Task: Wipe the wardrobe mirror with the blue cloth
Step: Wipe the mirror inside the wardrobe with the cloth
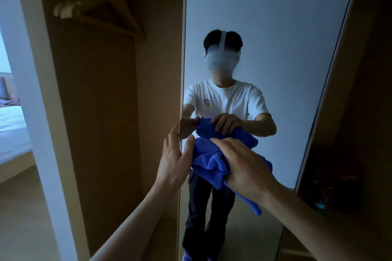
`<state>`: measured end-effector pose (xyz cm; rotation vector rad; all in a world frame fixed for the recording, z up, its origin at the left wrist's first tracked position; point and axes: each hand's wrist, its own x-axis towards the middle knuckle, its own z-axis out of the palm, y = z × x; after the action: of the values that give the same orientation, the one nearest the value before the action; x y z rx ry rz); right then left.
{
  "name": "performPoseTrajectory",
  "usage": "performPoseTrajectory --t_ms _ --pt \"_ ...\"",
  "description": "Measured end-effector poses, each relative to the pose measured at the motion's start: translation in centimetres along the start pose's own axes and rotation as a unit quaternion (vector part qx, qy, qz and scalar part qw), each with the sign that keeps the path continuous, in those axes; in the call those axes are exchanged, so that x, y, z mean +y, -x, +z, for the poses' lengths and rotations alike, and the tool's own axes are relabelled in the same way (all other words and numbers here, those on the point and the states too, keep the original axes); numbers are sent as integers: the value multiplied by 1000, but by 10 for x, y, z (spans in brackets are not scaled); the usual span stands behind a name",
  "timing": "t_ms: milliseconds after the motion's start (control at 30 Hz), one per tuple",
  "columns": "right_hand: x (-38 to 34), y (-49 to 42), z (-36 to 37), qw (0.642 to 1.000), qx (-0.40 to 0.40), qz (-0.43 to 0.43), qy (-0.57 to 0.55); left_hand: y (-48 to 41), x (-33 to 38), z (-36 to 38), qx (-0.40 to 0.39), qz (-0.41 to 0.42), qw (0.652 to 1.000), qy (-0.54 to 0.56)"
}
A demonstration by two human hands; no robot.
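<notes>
The tall wardrobe mirror [275, 27] fills the middle of the view and reflects a person in a white T-shirt. A bunched blue cloth [210, 161] lies against the glass at waist height. My right hand [244, 163] lies on top of the cloth with fingers spread over it, pressing it to the mirror. My left hand [174, 159] holds the mirror door's left edge, fingers straight along the edge and thumb touching the cloth. One tail of the cloth hangs down below my right wrist.
An open wooden wardrobe bay [106, 112] stands left of the mirror, with a wooden hanger [99, 6] on its rail. A bed [10, 133] shows at the far left. Dark wardrobe panels [360, 112] flank the mirror on the right.
</notes>
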<state>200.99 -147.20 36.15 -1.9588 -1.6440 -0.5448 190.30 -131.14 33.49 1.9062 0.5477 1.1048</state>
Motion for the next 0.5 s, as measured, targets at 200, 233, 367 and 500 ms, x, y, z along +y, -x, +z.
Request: performPoseTrajectory --t_ms 200,233,367,500 --pt "-9 -38 -40 989 63 -84 100 -30 39 -14 16 38 999 1" --pt "-12 -44 -46 985 80 -97 118 -34 44 -16 17 44 999 3" --pt "-20 -73 -64 967 99 -132 195 -57 64 -30 13 71 997 10" --pt "-27 -105 -81 943 132 -143 269 -88 86 -47 2 103 994 45"
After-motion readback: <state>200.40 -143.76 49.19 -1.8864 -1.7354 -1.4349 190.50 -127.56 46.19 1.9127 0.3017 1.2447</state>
